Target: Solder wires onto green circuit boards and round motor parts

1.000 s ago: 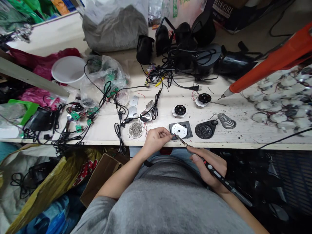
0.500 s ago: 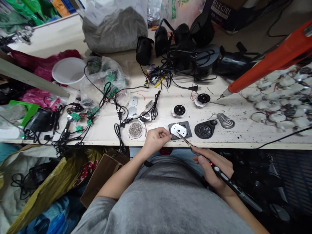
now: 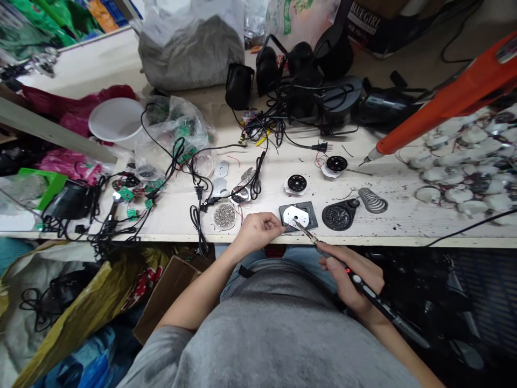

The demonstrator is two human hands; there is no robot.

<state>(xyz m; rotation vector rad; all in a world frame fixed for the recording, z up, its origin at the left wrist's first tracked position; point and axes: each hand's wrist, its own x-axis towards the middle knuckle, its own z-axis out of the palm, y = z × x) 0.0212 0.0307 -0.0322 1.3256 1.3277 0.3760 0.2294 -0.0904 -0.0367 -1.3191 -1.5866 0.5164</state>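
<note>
My right hand [image 3: 355, 277] is wrapped round a soldering iron [image 3: 374, 298] with a small red light on its handle. The iron's tip touches or hovers just above a white plate with small holes [image 3: 299, 220]; I cannot tell which. That plate lies in a dark grey square holder [image 3: 312, 210] at the bench's front edge. At the holder's left edge, my left hand [image 3: 260, 230] is closed in a pinch; whatever is between its fingertips is too small to name. To the right sits a soldering iron stand with a round black base [image 3: 338, 215] and a wire coil [image 3: 372, 200].
An orange electric screwdriver [image 3: 428, 113] hangs in at the right, beside many white round parts [image 3: 456, 167]. A dish of screws [image 3: 224, 215] stands left of my hands. Black discs [image 3: 297, 183], tangled cables [image 3: 278, 116] and black housings [image 3: 239, 85] lie behind.
The view has shifted very slightly. Both hands, the soldering iron and the white plate stay in nearly the same places.
</note>
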